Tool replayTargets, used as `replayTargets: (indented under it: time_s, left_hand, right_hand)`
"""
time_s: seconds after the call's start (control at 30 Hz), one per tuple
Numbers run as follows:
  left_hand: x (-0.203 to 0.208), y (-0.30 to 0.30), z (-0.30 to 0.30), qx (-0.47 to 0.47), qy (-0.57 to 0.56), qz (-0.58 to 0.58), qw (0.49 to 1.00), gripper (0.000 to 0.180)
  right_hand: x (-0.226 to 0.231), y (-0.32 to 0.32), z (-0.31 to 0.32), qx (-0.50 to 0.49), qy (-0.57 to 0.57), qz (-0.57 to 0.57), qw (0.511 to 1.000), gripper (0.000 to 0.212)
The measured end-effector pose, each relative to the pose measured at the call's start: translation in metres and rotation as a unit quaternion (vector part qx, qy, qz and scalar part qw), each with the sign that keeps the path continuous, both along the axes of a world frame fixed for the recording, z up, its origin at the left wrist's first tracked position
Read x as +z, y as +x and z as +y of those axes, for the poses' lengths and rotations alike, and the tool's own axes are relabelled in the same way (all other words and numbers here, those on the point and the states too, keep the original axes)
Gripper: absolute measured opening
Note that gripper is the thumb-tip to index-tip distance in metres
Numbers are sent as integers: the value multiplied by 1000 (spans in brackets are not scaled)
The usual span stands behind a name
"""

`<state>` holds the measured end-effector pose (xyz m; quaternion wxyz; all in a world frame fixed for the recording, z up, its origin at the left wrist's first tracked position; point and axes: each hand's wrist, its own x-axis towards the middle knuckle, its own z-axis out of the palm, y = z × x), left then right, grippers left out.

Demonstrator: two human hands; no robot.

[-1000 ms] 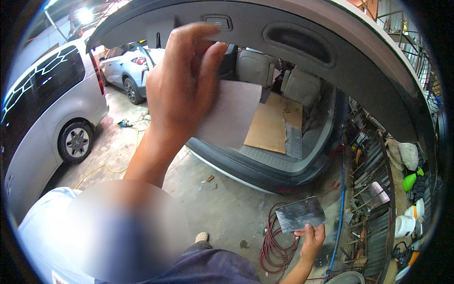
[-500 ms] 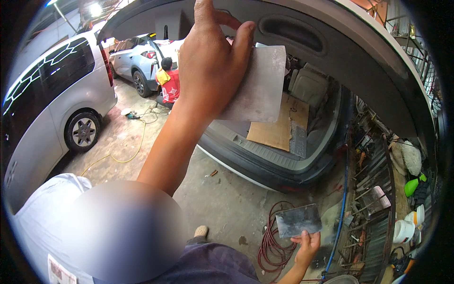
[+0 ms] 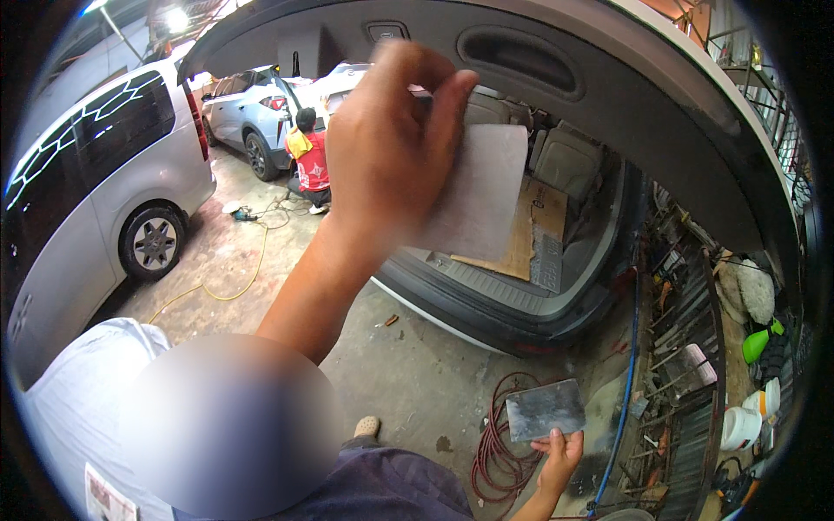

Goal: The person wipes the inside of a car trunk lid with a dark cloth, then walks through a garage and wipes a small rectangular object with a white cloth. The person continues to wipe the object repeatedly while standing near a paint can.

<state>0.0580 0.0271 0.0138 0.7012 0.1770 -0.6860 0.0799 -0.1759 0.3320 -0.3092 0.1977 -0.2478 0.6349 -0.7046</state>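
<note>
My left hand [image 3: 391, 148] is raised close in front of the open tailgate [image 3: 608, 95], fingers curled and smeared by motion. A pale grey, square-cornered flat sheet [image 3: 491, 182] sticks out from under its palm, and what it is made of is hard to tell. Lower right, my right hand [image 3: 560, 451] pinches the near edge of a dark grey rectangular plate [image 3: 546, 410] with whitish smears, its thumb on top. Below the pale sheet lies the car's cargo area [image 3: 486, 278], with a cardboard piece [image 3: 526, 226] on its floor.
A coiled dark red hose [image 3: 495, 464] lies on the concrete. A blue hose [image 3: 627, 408] runs beside a metal rack [image 3: 678, 382] with tubs [image 3: 741, 425]. Leftward stand a silver van [image 3: 113, 165] and a yellow cord [image 3: 261, 260]. A person in red [image 3: 313, 165] crouches by another car [image 3: 239, 108].
My left hand and the pale sheet have moved down a little, showing more of the tailgate above. The right hand and the dark plate have shifted slightly.
</note>
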Motion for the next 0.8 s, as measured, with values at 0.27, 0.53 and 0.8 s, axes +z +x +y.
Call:
replayTargets:
  time_s: [0.27,0.53,0.8]
  left_hand:
    - [28,16,12,-42,180,17,983,84]
    - [20,40,-23,52,37,-110,992,85]
    - [19,59,-51,-43,-80,-53,994,51]
  right_hand:
    - [38,10,-46,15,-40,39,998,25]
    - [194,44,-143,110,-197,244,943,18]
    - [305,98,-220,118,-257,341,897,19]
